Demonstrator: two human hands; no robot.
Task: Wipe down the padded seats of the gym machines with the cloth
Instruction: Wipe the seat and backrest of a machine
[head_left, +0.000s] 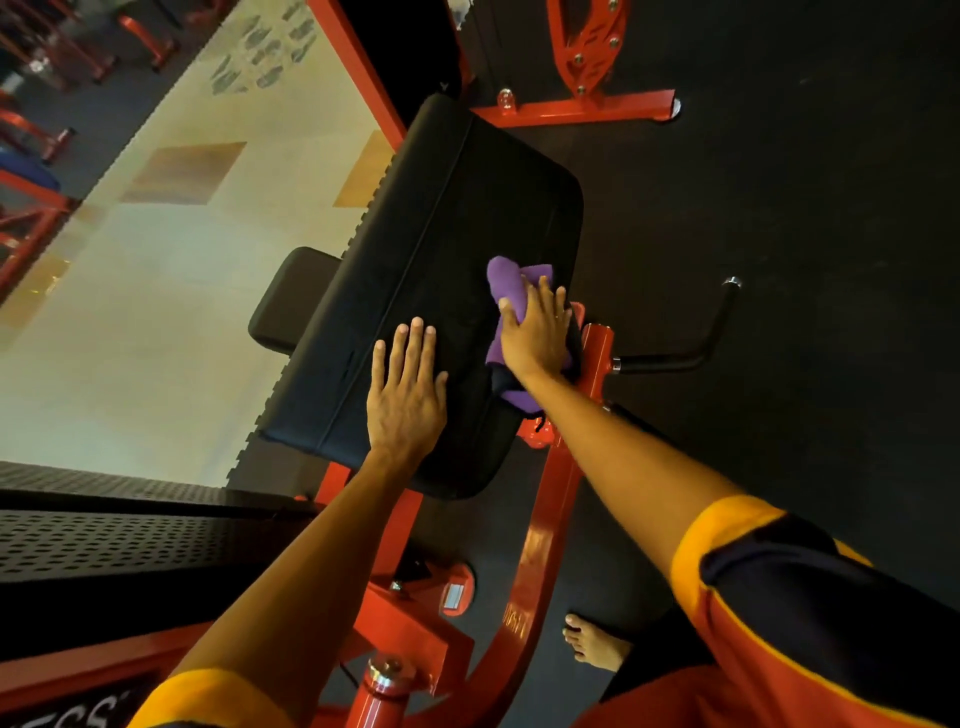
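Observation:
A large black padded seat (441, 249) on a red machine frame fills the middle of the head view. My left hand (408, 389) lies flat on the pad's near left part, fingers straight. My right hand (537, 330) presses a bunched purple cloth (506, 283) onto the pad's right edge, fingers spread over it. Part of the cloth hangs below my wrist near the red frame.
A smaller black pad (288, 301) sticks out at the left of the seat. A black handle bar (691, 353) juts right from the red post (597, 358). A perforated black guard (104, 535) stands at the left. My bare foot (592, 644) is on dark rubber floor.

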